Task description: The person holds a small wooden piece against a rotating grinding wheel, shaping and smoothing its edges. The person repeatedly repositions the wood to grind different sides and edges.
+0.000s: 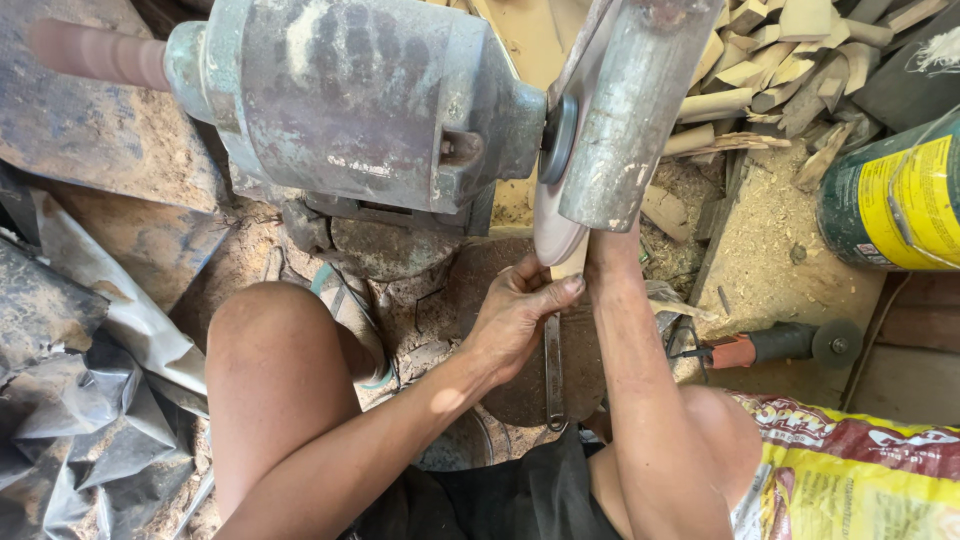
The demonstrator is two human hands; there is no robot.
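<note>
While the sanding disc (556, 215) sits on the shaft of the grey-green motor (355, 95), the left hand (515, 318) is closed round a small pale wood piece (572, 265), thumb and fingers pinching it just at the disc's lower edge, near the frame's centre. Whether the right hand is closed or spread I cannot tell, since the metal guard (635, 110) at 12 o'clock hides it. To my eye, light, even pressure with fingertips kept behind the contact line would serve best. Its long axis runs from 6 toward 12 o'clock, upper end pointing to the disc.
</note>
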